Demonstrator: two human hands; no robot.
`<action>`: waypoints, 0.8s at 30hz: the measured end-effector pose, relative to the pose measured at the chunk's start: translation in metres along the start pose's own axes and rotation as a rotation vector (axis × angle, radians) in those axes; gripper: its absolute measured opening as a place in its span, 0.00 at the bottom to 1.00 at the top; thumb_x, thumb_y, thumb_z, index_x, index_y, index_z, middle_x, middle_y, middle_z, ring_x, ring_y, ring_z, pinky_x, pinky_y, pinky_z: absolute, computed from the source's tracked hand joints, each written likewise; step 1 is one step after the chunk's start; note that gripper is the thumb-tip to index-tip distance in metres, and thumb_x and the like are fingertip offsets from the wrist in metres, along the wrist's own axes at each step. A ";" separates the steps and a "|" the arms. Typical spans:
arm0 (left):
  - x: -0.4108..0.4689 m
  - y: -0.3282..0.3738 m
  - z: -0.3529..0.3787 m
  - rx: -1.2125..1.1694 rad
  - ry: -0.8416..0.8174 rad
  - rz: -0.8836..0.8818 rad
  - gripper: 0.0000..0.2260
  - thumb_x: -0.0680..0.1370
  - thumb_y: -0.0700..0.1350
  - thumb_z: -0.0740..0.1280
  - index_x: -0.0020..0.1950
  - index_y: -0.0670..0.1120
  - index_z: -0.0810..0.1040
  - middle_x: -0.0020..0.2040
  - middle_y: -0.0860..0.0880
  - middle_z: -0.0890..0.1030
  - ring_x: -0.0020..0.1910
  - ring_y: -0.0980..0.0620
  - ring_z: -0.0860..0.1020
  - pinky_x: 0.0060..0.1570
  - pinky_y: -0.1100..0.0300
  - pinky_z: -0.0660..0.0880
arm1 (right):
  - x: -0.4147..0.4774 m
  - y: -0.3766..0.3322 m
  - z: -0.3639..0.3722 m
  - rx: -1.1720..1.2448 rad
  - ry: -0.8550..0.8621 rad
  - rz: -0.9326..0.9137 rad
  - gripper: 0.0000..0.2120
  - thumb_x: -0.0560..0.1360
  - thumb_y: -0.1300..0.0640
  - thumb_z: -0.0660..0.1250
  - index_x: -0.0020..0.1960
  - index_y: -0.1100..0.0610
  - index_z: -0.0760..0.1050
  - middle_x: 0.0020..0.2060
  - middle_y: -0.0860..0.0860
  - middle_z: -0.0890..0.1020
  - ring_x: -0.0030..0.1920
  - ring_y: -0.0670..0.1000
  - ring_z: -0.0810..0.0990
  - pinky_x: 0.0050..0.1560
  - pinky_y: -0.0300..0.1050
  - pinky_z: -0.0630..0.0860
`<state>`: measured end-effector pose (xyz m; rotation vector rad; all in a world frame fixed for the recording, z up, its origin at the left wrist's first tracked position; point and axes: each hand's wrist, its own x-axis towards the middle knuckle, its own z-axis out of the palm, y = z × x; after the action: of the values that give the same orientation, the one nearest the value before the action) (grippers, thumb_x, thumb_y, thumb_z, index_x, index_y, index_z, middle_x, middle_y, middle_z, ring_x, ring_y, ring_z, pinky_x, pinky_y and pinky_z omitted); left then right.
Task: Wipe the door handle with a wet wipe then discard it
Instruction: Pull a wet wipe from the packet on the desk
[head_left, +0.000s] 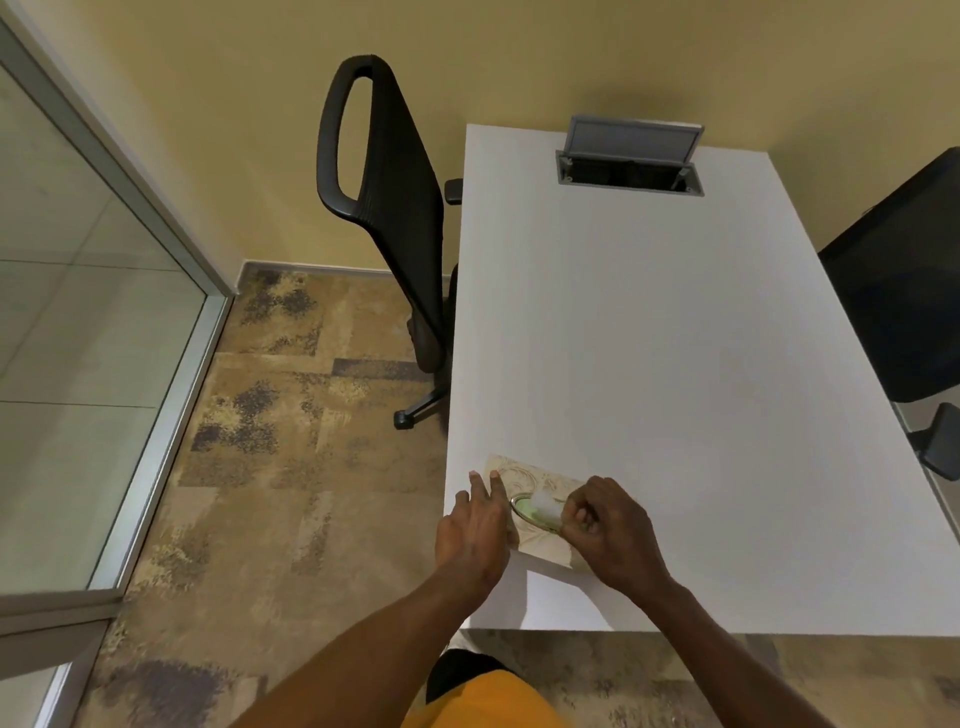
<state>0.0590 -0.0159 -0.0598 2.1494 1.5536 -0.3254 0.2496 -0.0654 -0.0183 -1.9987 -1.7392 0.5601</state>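
A: Two hands on the wipe pack (540, 514), near-left corner of the white worktop (675, 338).
B: Grips?
A: Left hand (475, 535) flat, fingers spread, pinning the pack. Right hand (605, 530) pinched shut on the white wipe (545, 505) at the pack's opening.

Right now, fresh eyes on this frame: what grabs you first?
The two hands at the white table's near left corner: the left hand lies flat on a patterned wipe pack, while the right hand pinches a white wet wipe at its oval opening. Next, the black mesh chair by the table's left edge, and the open grey cable hatch at the far end.
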 end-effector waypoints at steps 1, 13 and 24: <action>0.001 0.000 0.000 0.000 -0.008 0.000 0.45 0.84 0.44 0.76 0.93 0.44 0.49 0.92 0.36 0.57 0.85 0.35 0.70 0.73 0.42 0.81 | 0.001 -0.002 -0.003 0.062 -0.001 0.032 0.09 0.72 0.63 0.76 0.40 0.54 0.77 0.36 0.43 0.77 0.39 0.48 0.78 0.34 0.45 0.77; -0.021 -0.019 -0.023 -0.583 0.094 -0.124 0.24 0.83 0.53 0.76 0.77 0.47 0.80 0.76 0.48 0.80 0.77 0.46 0.77 0.71 0.53 0.80 | 0.057 -0.060 -0.036 1.243 -0.471 0.333 0.06 0.72 0.62 0.66 0.37 0.62 0.78 0.35 0.57 0.75 0.38 0.53 0.75 0.43 0.42 0.78; -0.080 -0.086 -0.079 -1.991 0.279 -0.500 0.16 0.86 0.52 0.70 0.59 0.41 0.90 0.52 0.40 0.92 0.48 0.43 0.91 0.46 0.51 0.88 | 0.091 -0.130 0.037 1.197 -0.724 0.317 0.09 0.72 0.59 0.64 0.44 0.66 0.76 0.40 0.61 0.79 0.43 0.56 0.80 0.42 0.48 0.80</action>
<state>-0.0549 -0.0214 0.0250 0.2313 1.2945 1.0107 0.1347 0.0424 0.0224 -1.1811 -0.8635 2.0150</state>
